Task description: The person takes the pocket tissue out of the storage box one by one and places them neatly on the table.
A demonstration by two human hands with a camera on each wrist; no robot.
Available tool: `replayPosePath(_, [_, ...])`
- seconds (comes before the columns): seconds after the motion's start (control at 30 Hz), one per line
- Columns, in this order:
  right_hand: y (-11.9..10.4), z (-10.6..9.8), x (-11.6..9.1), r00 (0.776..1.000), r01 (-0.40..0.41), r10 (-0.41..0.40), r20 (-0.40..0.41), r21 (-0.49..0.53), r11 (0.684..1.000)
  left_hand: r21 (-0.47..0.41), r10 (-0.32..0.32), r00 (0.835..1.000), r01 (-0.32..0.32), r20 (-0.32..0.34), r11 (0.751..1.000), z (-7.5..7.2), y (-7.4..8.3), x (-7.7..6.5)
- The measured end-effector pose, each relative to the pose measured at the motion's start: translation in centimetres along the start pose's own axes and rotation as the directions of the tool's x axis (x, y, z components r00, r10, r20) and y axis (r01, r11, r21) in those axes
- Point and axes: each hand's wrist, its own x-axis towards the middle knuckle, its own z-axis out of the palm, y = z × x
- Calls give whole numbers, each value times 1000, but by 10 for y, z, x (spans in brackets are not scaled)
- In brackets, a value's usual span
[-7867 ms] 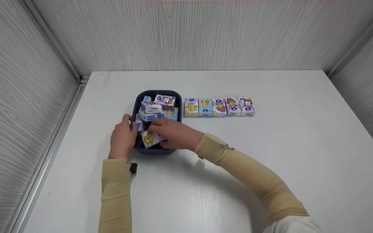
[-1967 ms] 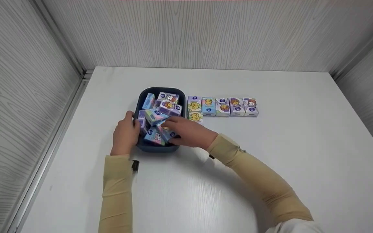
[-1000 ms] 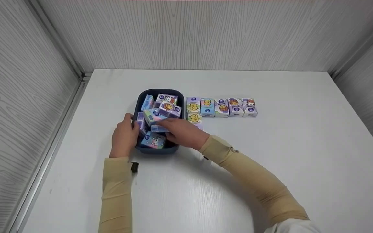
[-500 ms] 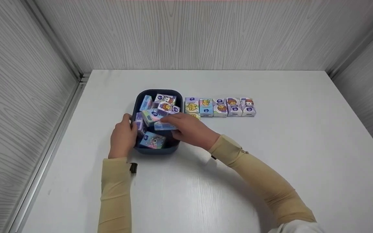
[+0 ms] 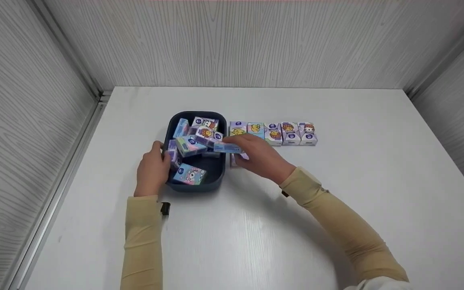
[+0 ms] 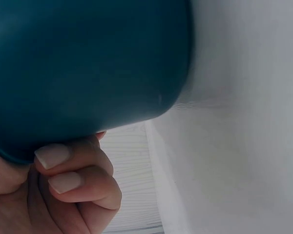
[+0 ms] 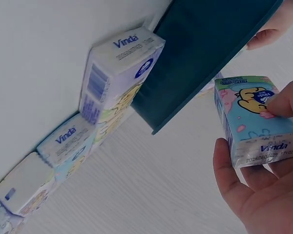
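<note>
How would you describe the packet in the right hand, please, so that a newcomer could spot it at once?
On the white table stands a dark blue bin of packets. At its right side is the person's right hand, holding a light blue packet with a yellow cartoon figure. Only this one is held; the others sit in the bin or on the table.

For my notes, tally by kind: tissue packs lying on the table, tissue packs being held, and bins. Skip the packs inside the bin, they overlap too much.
Vinda tissue packs on the table: 6, one of them partly hidden behind the right hand
Held Vinda tissue pack: 1
Dark blue bin: 1
Total: 8
</note>
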Motion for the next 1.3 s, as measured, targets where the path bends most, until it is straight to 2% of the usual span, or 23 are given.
replayPosePath(0.13, [12,-7,-9,999,-35,34,-13,-25,999,-1,-11,1000,11,13,1000,-2,1,1])
replayPosePath(0.27, [25,-12,-19,996,-89,89,10,-50,995,-5,-25,999,26,22,1000,-2,1,1])
replayPosePath(0.47, [41,-17,-37,981,-185,188,46,-54,981,-13,-35,999,35,30,999,-1,-2,0])
replayPosePath(0.73, [52,-21,-53,966,-250,253,58,-50,967,-10,-55,998,55,39,998,0,-1,0])
replayPosePath(1.0, [61,-18,-65,969,-237,241,45,-79,968,-15,-21,1000,21,11,1000,0,-2,0])
replayPosePath(1.17, [64,-14,-73,967,-240,249,61,-131,962,-24,-27,999,27,22,999,0,-1,0])
replayPosePath(1.3, [63,-9,-79,972,-208,224,74,-181,961,-20,-32,999,32,28,999,-1,1,0])
